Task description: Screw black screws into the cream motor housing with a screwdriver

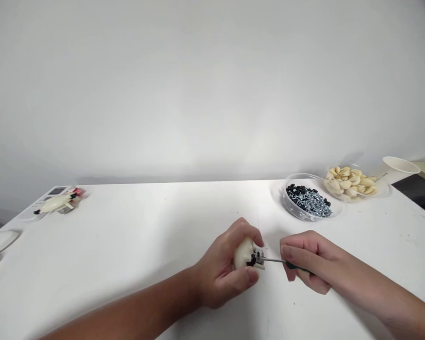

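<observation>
My left hand (230, 269) is wrapped round a cream-coloured rounded plastic piece (243, 253) with black and grey parts on its right side. My right hand (310, 259) grips a screwdriver (274, 259) by its dark handle. The thin metal shaft points left, and its tip meets the grey and black parts of the plastic piece. My fingers cover much of the piece and most of the handle.
A clear round tub (304, 215) of screws and small black parts stands at the back right. Beside it are a clear tub of cream plastic pieces (354, 182) and a white cup (398, 167). Another cream assembly (55, 204) lies on a white device (26, 215) at far left.
</observation>
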The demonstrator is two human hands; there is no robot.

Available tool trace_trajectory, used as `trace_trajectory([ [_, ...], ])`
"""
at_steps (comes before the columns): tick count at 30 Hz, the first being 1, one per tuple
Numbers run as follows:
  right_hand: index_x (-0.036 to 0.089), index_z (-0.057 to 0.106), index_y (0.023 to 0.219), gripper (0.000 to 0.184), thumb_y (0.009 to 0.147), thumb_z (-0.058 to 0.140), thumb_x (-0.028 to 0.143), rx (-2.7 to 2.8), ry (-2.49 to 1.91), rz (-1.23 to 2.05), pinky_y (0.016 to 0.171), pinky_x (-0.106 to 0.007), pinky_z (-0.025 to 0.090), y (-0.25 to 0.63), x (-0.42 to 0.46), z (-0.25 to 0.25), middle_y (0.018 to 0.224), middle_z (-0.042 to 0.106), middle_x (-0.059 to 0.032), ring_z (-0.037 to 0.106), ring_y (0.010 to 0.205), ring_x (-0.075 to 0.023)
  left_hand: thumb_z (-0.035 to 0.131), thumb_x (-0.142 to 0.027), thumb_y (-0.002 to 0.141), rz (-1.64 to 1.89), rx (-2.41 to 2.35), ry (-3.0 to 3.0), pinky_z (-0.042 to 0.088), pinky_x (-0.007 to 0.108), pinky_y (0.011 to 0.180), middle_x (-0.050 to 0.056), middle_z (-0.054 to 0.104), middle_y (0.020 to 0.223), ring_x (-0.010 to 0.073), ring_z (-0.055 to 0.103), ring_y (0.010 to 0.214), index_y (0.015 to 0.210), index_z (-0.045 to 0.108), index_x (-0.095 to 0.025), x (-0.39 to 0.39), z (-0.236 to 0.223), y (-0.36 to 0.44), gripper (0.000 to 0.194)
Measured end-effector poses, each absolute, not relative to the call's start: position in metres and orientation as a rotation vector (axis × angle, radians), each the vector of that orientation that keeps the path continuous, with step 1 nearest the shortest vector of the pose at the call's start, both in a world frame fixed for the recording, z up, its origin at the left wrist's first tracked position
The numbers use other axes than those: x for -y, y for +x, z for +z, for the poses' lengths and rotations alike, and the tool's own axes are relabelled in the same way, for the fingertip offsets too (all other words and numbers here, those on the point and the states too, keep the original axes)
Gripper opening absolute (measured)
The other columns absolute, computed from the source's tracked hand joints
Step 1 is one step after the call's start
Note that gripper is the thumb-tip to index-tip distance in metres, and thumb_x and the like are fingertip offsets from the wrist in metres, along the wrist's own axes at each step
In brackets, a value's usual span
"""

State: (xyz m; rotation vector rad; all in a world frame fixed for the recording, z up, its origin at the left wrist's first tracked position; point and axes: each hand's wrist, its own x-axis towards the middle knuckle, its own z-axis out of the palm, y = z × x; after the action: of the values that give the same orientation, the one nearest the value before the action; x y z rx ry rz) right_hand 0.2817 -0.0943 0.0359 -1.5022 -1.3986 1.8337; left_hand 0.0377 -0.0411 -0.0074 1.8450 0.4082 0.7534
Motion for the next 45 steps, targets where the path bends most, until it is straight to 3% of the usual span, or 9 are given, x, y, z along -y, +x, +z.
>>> trace_trajectory([
  [3, 0.018, 0.056, 0.072, 0.061, 0.104, 0.045, 0.069, 1.532, -1.561, 1.676, 0.057, -0.027, 0.026, 0.281, 0.098, 0.029, 0.064, 0.038, 0.0031, 0.033, 0.062, -0.0127, 0.055, -0.056, 0.097, 0.763, -0.416, 1.825, 0.035, 0.033, 0.074, 0.004, 0.045, 0.100, 0.0177, 0.042, 0.081, 0.115, 0.050, -0.021, 0.042, -0.008, 0.038, 0.039],
  [7, 0.020, 0.038, 0.071, 0.054, 0.107, 0.048, 0.059, 1.846, -1.504, 1.420, 0.056, -0.027, 0.024, 0.280, 0.098, 0.027, 0.067, 0.030, 0.0039, 0.031, 0.063, -0.0126, 0.054, -0.052, 0.098, 0.721, -0.420, 1.749, 0.034, 0.031, 0.071, 0.003, 0.044, 0.096, 0.0164, 0.041, 0.077, 0.117, 0.047, -0.021, 0.043, -0.008, 0.037, 0.036],
  [12, 0.020, 0.049, 0.078, 0.039, 0.108, 0.053, 0.045, 2.128, -1.374, 0.976, 0.057, -0.028, 0.027, 0.283, 0.096, 0.029, 0.065, 0.041, 0.0037, 0.038, 0.061, -0.0126, 0.053, -0.050, 0.099, 0.683, -0.412, 1.648, 0.032, 0.030, 0.068, 0.001, 0.045, 0.088, 0.0156, 0.038, 0.074, 0.116, 0.044, -0.021, 0.044, -0.006, 0.037, 0.035],
  [16, 0.021, 0.059, 0.084, 0.030, 0.105, 0.060, 0.042, 2.131, -1.336, 0.759, 0.057, -0.027, 0.032, 0.286, 0.096, 0.030, 0.068, 0.052, 0.0021, 0.043, 0.061, -0.0132, 0.053, -0.050, 0.099, 0.693, -0.410, 1.610, 0.031, 0.029, 0.067, -0.001, 0.044, 0.083, 0.0151, 0.036, 0.072, 0.116, 0.043, -0.021, 0.043, -0.006, 0.037, 0.035],
  [21, 0.022, 0.060, 0.085, 0.032, 0.099, 0.068, 0.049, 2.091, -1.415, 0.755, 0.055, -0.027, 0.034, 0.282, 0.098, 0.030, 0.067, 0.055, 0.0032, 0.045, 0.059, -0.0128, 0.051, -0.049, 0.099, 0.664, -0.431, 1.604, 0.033, 0.031, 0.070, 0.000, 0.045, 0.086, 0.0165, 0.039, 0.075, 0.120, 0.044, -0.022, 0.041, -0.007, 0.035, 0.036],
  [29, 0.022, 0.059, 0.087, 0.031, 0.103, 0.061, 0.049, 1.997, -1.457, 0.787, 0.052, -0.027, 0.033, 0.280, 0.101, 0.026, 0.068, 0.054, 0.0022, 0.043, 0.058, -0.0134, 0.052, -0.051, 0.099, 0.694, -0.414, 1.639, 0.032, 0.031, 0.071, 0.001, 0.043, 0.091, 0.0164, 0.038, 0.077, 0.119, 0.045, -0.021, 0.040, -0.006, 0.037, 0.037],
  [33, 0.023, 0.055, 0.087, 0.030, 0.102, 0.061, 0.048, 1.851, -1.464, 0.959, 0.049, -0.025, 0.032, 0.277, 0.102, 0.033, 0.065, 0.045, 0.0043, 0.041, 0.057, -0.0127, 0.053, -0.051, 0.098, 0.704, -0.449, 1.593, 0.033, 0.032, 0.074, 0.002, 0.044, 0.094, 0.0173, 0.039, 0.080, 0.121, 0.045, -0.022, 0.040, -0.009, 0.036, 0.037],
  [36, 0.024, 0.057, 0.094, 0.020, 0.103, 0.058, 0.043, 1.900, -1.462, 1.080, 0.048, -0.025, 0.032, 0.275, 0.104, 0.036, 0.066, 0.046, 0.0043, 0.041, 0.056, -0.0132, 0.053, -0.053, 0.098, 0.691, -0.460, 1.604, 0.033, 0.032, 0.074, 0.002, 0.043, 0.092, 0.0174, 0.038, 0.080, 0.122, 0.045, -0.022, 0.040, -0.009, 0.035, 0.040],
  [45, 0.025, 0.057, 0.089, 0.010, 0.097, 0.062, 0.027, 2.072, -1.398, 0.711, 0.051, -0.027, 0.034, 0.276, 0.104, 0.029, 0.061, 0.051, 0.0056, 0.046, 0.052, -0.0128, 0.057, -0.054, 0.099, 0.742, -0.492, 1.400, 0.029, 0.030, 0.070, 0.000, 0.041, 0.089, 0.0148, 0.033, 0.075, 0.123, 0.045, -0.024, 0.043, -0.015, 0.035, 0.041],
])
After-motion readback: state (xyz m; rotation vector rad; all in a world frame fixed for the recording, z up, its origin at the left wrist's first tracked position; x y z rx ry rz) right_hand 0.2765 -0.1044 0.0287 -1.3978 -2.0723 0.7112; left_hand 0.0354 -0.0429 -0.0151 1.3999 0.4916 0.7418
